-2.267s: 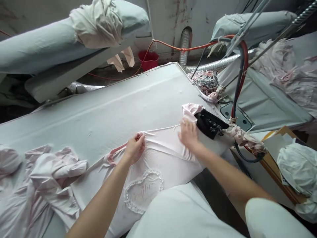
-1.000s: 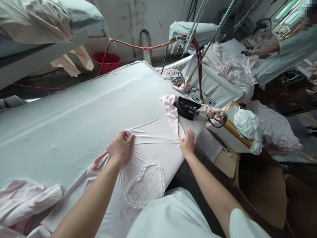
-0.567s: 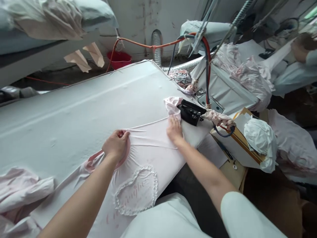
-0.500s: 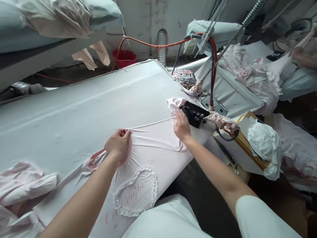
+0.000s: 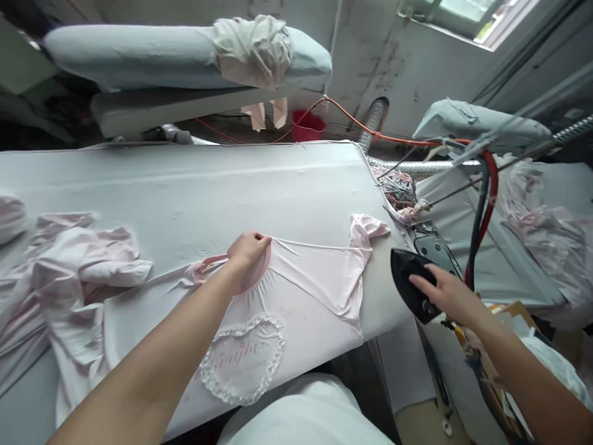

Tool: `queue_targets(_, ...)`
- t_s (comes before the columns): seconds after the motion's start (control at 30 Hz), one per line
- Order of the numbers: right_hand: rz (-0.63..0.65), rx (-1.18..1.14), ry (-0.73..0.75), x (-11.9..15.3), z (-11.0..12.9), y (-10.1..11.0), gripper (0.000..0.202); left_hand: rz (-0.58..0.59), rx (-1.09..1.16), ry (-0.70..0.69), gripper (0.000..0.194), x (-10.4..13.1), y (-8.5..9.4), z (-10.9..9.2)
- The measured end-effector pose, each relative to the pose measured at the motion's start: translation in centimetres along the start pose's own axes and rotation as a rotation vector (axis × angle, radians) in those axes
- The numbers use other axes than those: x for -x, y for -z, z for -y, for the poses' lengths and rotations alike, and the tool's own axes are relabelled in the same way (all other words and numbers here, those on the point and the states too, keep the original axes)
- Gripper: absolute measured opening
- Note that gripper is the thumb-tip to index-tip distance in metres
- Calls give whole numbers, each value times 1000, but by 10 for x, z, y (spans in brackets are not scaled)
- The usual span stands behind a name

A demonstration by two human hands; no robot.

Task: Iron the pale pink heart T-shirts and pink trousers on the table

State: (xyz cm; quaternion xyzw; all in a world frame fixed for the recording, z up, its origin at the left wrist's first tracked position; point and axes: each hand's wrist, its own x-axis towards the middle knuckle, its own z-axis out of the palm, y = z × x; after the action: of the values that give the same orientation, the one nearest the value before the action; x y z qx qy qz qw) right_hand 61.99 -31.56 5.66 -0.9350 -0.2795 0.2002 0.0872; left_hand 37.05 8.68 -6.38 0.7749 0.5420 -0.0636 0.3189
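Observation:
A pale pink shirt [image 5: 309, 278] with a frilled heart patch [image 5: 248, 360] lies spread over the padded ironing table [image 5: 217, 204]. At its darker pink neckline, my left hand [image 5: 249, 252] pinches the fabric with closed fingers. My right hand [image 5: 447, 292] is wrapped around a black iron [image 5: 412, 284], tilted up beside the table's right end. The iron is apart from the shirt, to the right of its sleeve [image 5: 364, 238]. My palm and forearm hide part of the iron's handle.
Crumpled pink garments [image 5: 78, 266] lie on the table's left. A padded sleeve board [image 5: 139, 55] juts over the far side. Red and black hoses [image 5: 484, 204] hang near the iron, by a metal rest plate [image 5: 435, 244]. A red bucket [image 5: 308, 127] stands behind the table.
My right hand has left the shirt's sleeve and now grips the iron, lifted at the right. My left hand stays on the neckline. The view has turned.

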Motion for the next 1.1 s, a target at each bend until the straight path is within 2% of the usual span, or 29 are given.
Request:
queue_targets(0.1, 198, 68, 175, 18, 54, -26, 33, 20, -16, -20, 34, -3, 1, -1)
queue_targets(0.2, 378, 76, 329, 14, 133, -74, 31, 8, -28, -22, 29, -3, 0, -11)
queue_targets(0.3, 395, 99, 500, -8, 216, -121, 35, -29, -61, -36, 29, 4, 2, -12)
queue_targets(0.37, 344, 105, 530, -28, 260, -138, 39, -104, -65, -69, 32, 14, 12, 11)
queue_targets(0.43, 308, 74, 477, -51, 292, -144, 42, -248, -30, -160, 35, 27, 30, 60)
queue_targets(0.5, 284, 54, 410, -72, 310, -141, 42, -369, -13, -277, 37, 40, 52, 121)
queue_targets(0.53, 276, 52, 389, -81, 314, -139, 42, -376, -37, -316, 36, 44, 61, 151)
queue_targets(0.6, 264, 48, 368, -92, 316, -133, 42, -309, -104, -350, 40, 43, 73, 195)
queue_targets(0.63, 260, 45, 355, -95, 316, -131, 42, -259, -126, -363, 43, 38, 74, 207)
queue_targets(0.67, 251, 42, 335, -94, 315, -130, 43, -217, -134, -380, 42, 33, 73, 213)
queue_targets(0.73, 238, 33, 299, -89, 316, -131, 43, -171, -104, -432, 27, 23, 67, 210)
queue_targets(0.77, 253, 28, 298, -84, 319, -133, 42, -150, -63, -460, 23, 19, 65, 206)
queue_targets(0.83, 341, 34, 370, -72, 329, -141, 36, -106, 38, -473, 27, 16, 64, 200)
queue_targets(0.9, 402, 85, 510, -61, 346, -152, 34, -41, 79, -419, 33, 15, 69, 201)
queue_targets(0.93, 387, 116, 554, -56, 354, -158, 35, -16, 53, -376, 34, 14, 73, 204)
queue_targets(1.03, 269, 117, 513, -43, 374, -168, 40, -4, -96, -277, 35, 9, 83, 209)
queue_targets(1.1, 326, 83, 507, -32, 379, -171, 40, -12, -148, -247, 37, 6, 85, 204)
